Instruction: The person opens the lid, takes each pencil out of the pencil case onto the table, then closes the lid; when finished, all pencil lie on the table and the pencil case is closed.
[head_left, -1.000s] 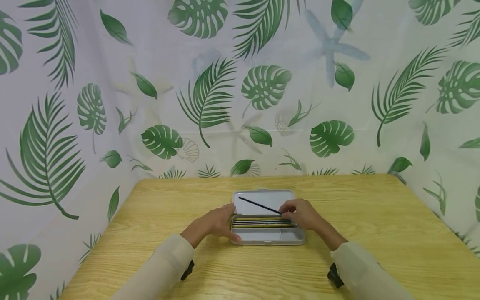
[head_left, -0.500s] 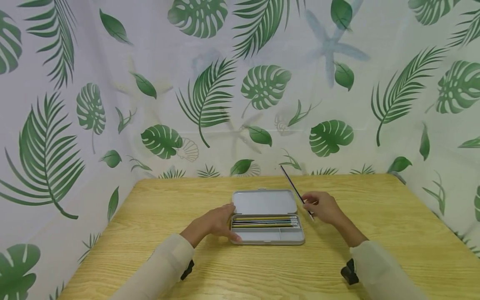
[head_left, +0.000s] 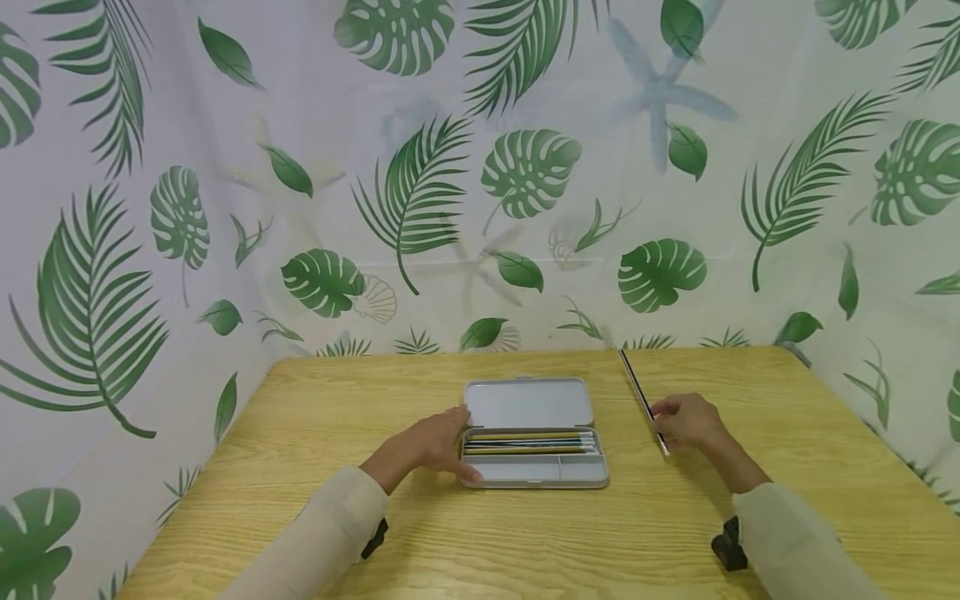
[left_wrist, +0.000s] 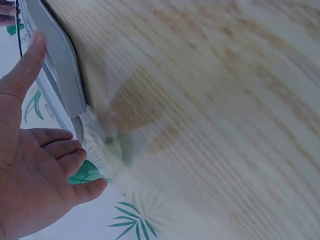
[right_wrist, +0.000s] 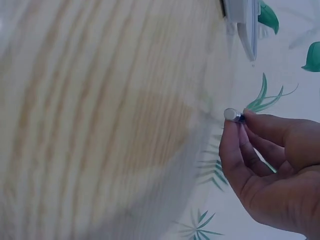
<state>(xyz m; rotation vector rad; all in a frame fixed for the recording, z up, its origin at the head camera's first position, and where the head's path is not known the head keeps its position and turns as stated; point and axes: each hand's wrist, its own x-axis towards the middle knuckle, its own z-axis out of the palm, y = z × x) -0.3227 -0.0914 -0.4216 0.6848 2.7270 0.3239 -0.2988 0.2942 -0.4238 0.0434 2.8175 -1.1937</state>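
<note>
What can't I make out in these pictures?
Head: how many pencils lie in the case; they overlap and look too small.
Head: part of the case's left edge, behind the left hand.
Right wrist: most of the held pencil, behind the right hand.
Left wrist: the case's far end, cropped by the top edge.

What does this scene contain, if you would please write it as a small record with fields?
Left hand: rests at the case's left end, thumb at its near corner
Right hand: pinches a dark pencil near its pale end, right of the case
Pencil contact with table: cannot tell
Case: pale grey, open, lid lying back on the far side
Contents: several pencils in the far long compartment
Table: yellowish, wood-grained
Backdrop: white, leaf-printed
</note>
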